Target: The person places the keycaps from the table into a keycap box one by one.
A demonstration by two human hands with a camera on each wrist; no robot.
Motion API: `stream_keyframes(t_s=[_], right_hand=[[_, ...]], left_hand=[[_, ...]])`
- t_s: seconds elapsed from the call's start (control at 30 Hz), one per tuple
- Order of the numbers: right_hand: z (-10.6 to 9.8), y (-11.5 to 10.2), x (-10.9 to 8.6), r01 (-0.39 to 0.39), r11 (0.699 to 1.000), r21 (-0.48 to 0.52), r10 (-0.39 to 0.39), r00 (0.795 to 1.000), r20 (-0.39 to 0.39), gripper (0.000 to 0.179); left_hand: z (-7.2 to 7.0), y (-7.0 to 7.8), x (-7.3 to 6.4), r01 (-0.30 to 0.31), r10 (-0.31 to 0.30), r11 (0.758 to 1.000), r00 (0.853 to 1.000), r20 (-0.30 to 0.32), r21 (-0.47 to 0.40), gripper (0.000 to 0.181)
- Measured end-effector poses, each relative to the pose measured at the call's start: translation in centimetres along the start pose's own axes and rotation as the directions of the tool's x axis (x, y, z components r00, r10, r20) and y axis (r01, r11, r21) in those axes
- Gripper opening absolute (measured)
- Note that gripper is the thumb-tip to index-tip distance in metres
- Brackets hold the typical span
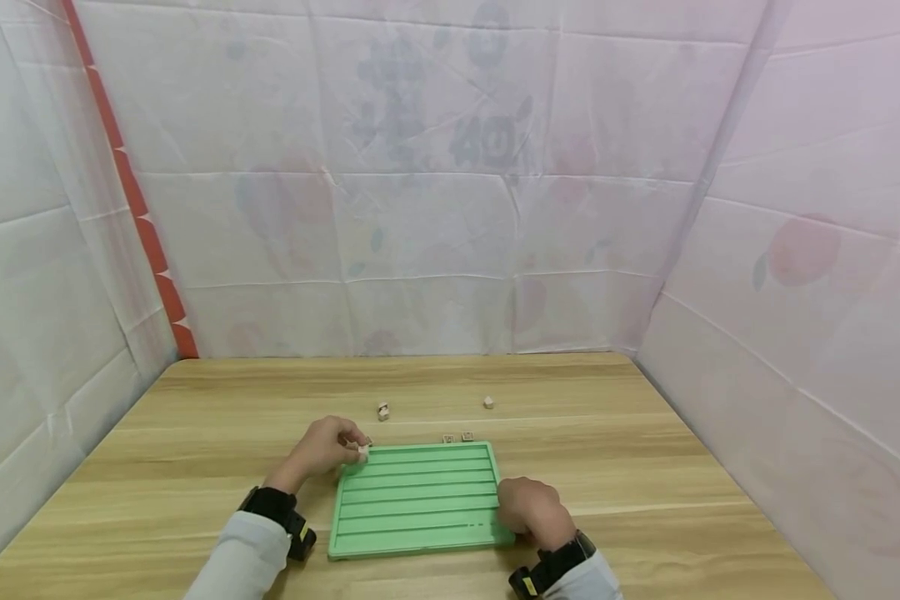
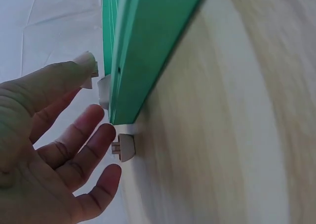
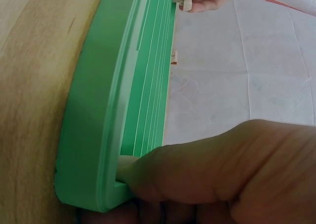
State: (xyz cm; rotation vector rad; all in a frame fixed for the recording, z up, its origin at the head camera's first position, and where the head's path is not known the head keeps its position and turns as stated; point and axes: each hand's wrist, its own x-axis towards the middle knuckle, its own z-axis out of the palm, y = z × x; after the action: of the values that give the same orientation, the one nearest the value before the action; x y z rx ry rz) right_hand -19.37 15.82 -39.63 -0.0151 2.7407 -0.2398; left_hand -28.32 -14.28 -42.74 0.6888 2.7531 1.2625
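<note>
A green ridged tray [image 1: 420, 500] lies on the table with long parallel grooves across it. At its far left corner my left hand [image 1: 326, 446] pinches a small pale block [image 1: 363, 451] between thumb and forefinger. In the left wrist view, that block [image 2: 89, 81] is partly hidden by the thumb, while the other fingers are loosely bent. Another pale block [image 2: 103, 91] shows against the tray's edge, and one more block [image 2: 126, 147] sits just beyond the corner. My right hand [image 1: 532, 507] grips the tray's right side near the front, thumb on top [image 3: 168, 172] and fingers beneath.
Past the tray's far edge lie two small square blocks [image 1: 457, 437]. Farther back are a pair of blocks [image 1: 383, 411] and a single one [image 1: 488, 402]. Pale sheeting [image 1: 420, 208] walls off the wooden table [image 1: 645, 467] at the back and both sides.
</note>
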Motion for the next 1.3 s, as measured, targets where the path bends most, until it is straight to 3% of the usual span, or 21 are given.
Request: stream_keyframes(t_s=[0.4, 1.3], right_hand=[[0.20, 0.02, 0.25, -0.018, 1.000, -0.015, 0.018, 1.000, 0.009, 0.018], [0.15, -0.15, 0.17, -0.025, 0.999, -0.024, 0.025, 1.000, 0.007, 0.019]], left_hand=[[0.39, -0.35, 0.31, 0.012, -0.012, 1.000, 1.000, 0.014, 0.003, 0.013], [0.44, 0.34, -0.03, 0.033, -0.034, 0.999, 0.999, 0.031, 0.034, 0.015]])
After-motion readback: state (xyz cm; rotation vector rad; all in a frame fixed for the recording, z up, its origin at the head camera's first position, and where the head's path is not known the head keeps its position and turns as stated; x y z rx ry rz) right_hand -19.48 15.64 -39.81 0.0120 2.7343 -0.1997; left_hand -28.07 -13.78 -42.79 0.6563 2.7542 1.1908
